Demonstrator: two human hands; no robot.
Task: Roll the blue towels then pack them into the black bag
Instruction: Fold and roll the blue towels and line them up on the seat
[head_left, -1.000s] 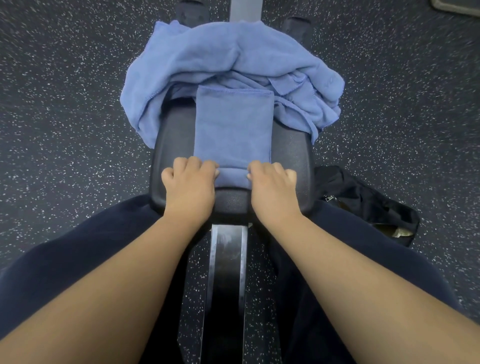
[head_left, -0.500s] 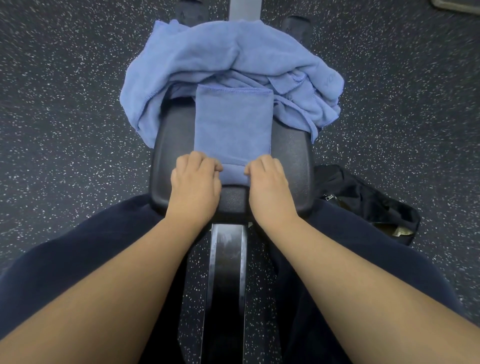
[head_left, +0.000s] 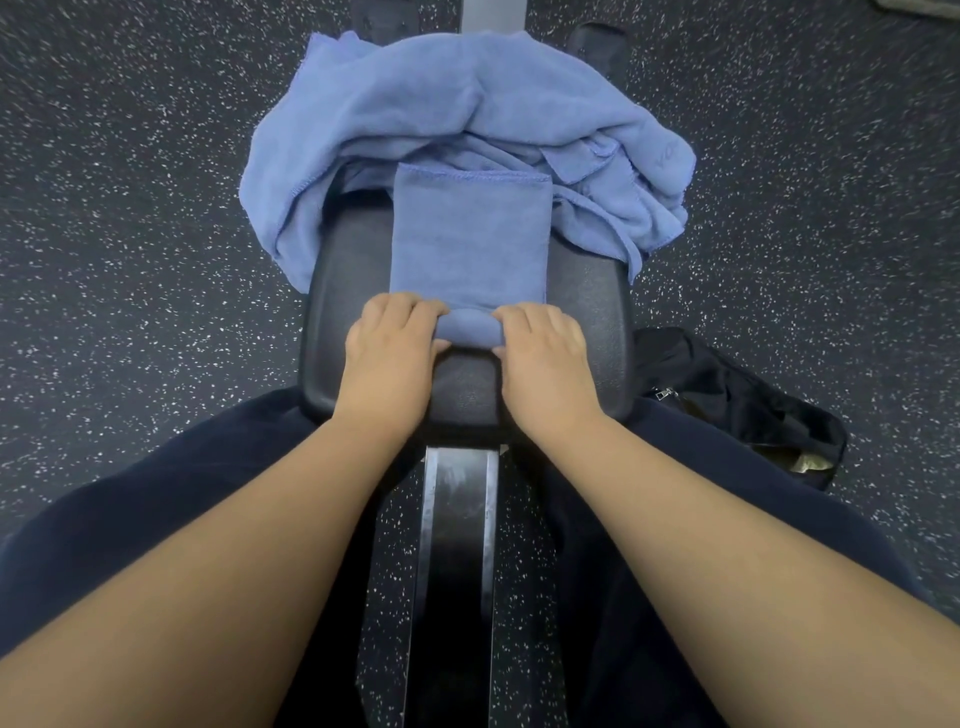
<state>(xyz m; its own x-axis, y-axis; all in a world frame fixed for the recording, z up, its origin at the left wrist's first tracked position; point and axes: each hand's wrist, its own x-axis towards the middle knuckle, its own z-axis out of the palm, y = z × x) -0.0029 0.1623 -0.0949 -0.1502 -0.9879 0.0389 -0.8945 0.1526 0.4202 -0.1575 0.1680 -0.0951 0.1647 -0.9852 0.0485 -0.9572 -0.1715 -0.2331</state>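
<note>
A folded blue towel (head_left: 467, 239) lies as a narrow strip on the black padded bench seat (head_left: 587, 312). Its near end is curled into a short roll. My left hand (head_left: 389, 353) grips the roll's left end, fingers curled over the top and thumb under. My right hand (head_left: 545, 358) grips the right end the same way. Behind the strip sits a loose heap of blue towels (head_left: 457, 109), draped over the seat's far edge. The black bag (head_left: 737, 395) lies open on the floor right of the bench, partly behind my right leg.
A metal bench rail (head_left: 457, 545) runs toward me between my legs in dark trousers. Dark speckled rubber floor (head_left: 130, 208) surrounds the bench. A zip pull shows on the bag's near rim.
Both hands have moved away from me along the seat, and the towel's near end has turned over into a thicker roll. The flat strip ahead of the roll is shorter.
</note>
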